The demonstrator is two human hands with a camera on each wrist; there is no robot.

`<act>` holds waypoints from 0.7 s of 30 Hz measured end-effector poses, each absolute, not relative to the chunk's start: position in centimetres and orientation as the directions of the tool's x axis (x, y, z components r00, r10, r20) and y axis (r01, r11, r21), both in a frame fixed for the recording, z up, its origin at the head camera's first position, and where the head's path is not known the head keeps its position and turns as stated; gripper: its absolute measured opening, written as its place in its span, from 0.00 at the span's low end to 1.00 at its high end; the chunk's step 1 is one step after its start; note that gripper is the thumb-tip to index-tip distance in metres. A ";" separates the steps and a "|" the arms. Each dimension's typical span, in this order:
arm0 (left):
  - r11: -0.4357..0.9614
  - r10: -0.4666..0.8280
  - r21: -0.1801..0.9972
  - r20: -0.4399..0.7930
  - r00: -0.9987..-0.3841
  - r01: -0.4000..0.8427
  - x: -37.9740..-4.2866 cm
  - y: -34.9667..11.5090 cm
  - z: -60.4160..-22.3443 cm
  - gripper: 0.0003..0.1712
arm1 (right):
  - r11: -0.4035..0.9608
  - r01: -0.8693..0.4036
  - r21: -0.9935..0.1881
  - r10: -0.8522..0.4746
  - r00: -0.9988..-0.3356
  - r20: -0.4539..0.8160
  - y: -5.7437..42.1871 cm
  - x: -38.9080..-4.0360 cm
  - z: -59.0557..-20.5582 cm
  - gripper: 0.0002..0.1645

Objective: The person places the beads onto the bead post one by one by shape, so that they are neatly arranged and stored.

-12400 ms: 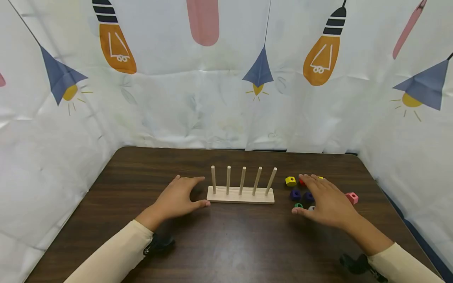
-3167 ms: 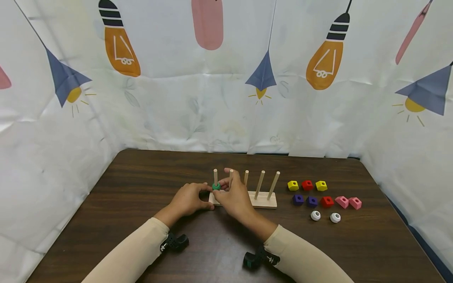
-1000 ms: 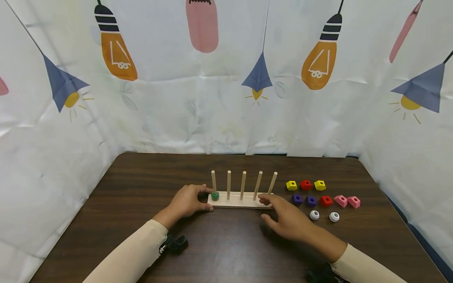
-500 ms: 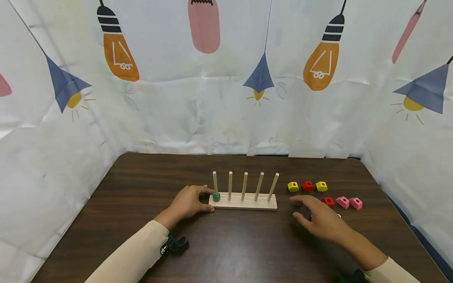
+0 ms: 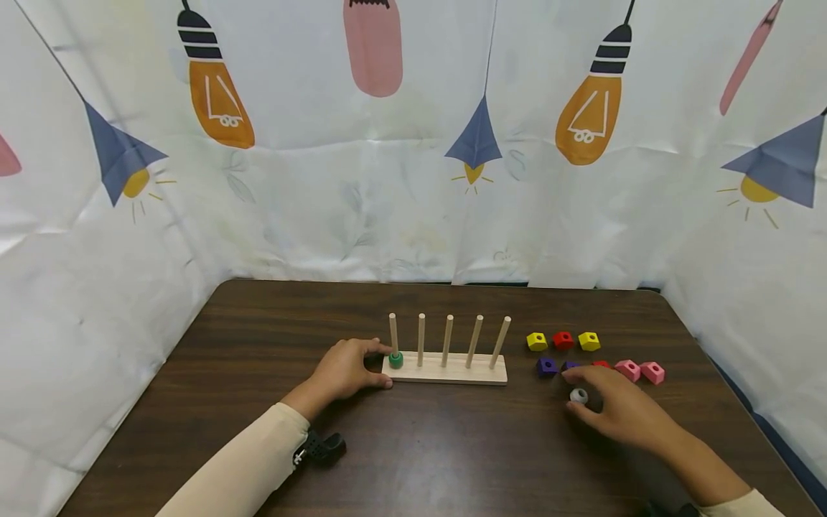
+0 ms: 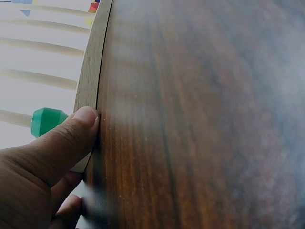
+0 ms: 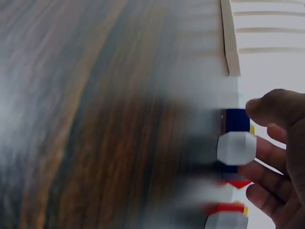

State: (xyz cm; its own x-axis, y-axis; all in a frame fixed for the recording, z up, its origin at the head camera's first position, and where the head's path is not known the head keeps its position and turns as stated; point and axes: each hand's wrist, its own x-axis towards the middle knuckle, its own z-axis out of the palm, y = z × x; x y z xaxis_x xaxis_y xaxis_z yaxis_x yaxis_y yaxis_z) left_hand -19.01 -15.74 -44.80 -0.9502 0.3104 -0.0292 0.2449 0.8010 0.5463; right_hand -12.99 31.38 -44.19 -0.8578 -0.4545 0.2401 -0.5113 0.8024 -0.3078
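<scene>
My left hand (image 5: 342, 370) holds the left end of a wooden peg stand (image 5: 426, 372), its thumb against the front edge in the left wrist view. Several upright pegs rise from the base. A green bead (image 5: 396, 360) sits at the bottom of the leftmost peg. To the right, my right hand (image 5: 623, 402) reaches around a white bead (image 5: 578, 396) on the table. In the right wrist view the thumb stands apart from that white bead (image 7: 237, 148), with fingertips close beside it. Another white bead (image 7: 226, 220) shows lower there; the hand hides it in the head view.
Behind the right hand lie yellow beads (image 5: 537, 342), red beads (image 5: 563, 340), navy beads (image 5: 546, 368) and pink beads (image 5: 652, 372) in loose rows. A white printed curtain (image 5: 388, 208) hangs past the back edge of the dark wooden table (image 5: 413, 445).
A green bead has gone down the leftmost peg to the base. My right hand has left the stand and moved right to the white bead. The left hand stays at the stand's end.
</scene>
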 end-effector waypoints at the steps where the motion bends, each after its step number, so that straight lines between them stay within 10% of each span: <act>1: 0.801 0.308 0.546 -0.029 -0.951 0.243 -19.0 -15.8 -44.8 0.34 | 0.805 -0.508 -0.306 -0.453 -0.860 0.234 31.5 -13.0 -44.2 0.24; 21: 0.800 0.306 0.550 -0.027 -0.952 0.242 -19.0 -15.8 -45.0 0.34 | 0.829 -0.492 -0.267 -0.448 -0.869 0.209 32.0 -13.4 -44.2 0.17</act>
